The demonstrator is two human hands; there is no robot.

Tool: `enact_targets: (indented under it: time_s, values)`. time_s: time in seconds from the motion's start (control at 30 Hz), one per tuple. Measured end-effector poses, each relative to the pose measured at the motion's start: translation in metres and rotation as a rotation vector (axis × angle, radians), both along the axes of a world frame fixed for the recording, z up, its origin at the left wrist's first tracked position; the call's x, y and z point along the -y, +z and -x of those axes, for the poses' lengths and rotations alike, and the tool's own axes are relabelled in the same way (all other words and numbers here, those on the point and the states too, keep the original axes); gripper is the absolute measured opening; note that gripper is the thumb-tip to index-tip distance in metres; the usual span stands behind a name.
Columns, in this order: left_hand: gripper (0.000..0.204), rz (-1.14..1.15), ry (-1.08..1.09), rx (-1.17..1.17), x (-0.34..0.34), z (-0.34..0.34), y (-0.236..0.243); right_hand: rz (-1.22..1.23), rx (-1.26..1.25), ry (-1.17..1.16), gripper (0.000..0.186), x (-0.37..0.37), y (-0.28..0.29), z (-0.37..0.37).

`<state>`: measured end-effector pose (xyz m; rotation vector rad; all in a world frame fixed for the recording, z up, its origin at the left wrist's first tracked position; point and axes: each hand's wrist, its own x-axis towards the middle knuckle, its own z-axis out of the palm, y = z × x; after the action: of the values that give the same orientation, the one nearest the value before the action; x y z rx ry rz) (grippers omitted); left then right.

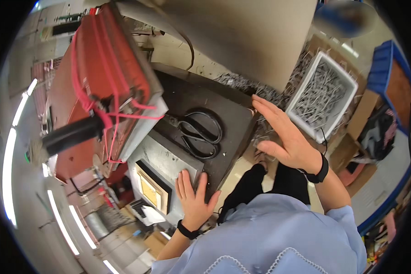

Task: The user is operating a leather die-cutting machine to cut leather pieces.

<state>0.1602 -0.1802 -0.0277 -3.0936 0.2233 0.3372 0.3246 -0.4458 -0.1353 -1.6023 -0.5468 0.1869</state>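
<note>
Metal plate (162,150) borders the dark bench top (235,109), near black-handled scissors (200,137). Left hand (194,201) — fingers spread on the plate's edge, pinching nothing. Right hand (287,139) — thumb splayed, by the bench edge; contact unclear. I'd keep fingers flat, away from the red machine (73,105). Room's cluttered: white bin (304,82) of grey strips, loose scraps (237,82) beyond.

Top (278,219): light blue, short-sleeved, two pointed panels (297,264) edged in white scalloped trim (287,250) | Left hand (194,205): bare, black left wristband (187,229) | Right hand (288,141): bare, black right wristband (322,171) | Trousers (291,183): black
</note>
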Motion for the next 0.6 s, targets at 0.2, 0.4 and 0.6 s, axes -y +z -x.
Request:
enact_targets:
  time_s: [0.2, 0.4, 0.6]
  values:
    - [0.074, -0.094, -0.006, 0.093, 0.008, 0.003, -0.013, -0.142, 0.128, -0.198, 0.074, -0.030, -0.042, 0.002]
    - [0.082, -0.035, 0.043, 0.090, 0.004, 0.015, -0.012, -0.191, 0.228, -0.244, 0.068, -0.044, -0.067, 0.003]
    - [0.082, 0.033, 0.080, 0.084, -0.002, 0.022, -0.012, -0.222, 0.268, -0.298, 0.062, -0.049, -0.076, -0.002]
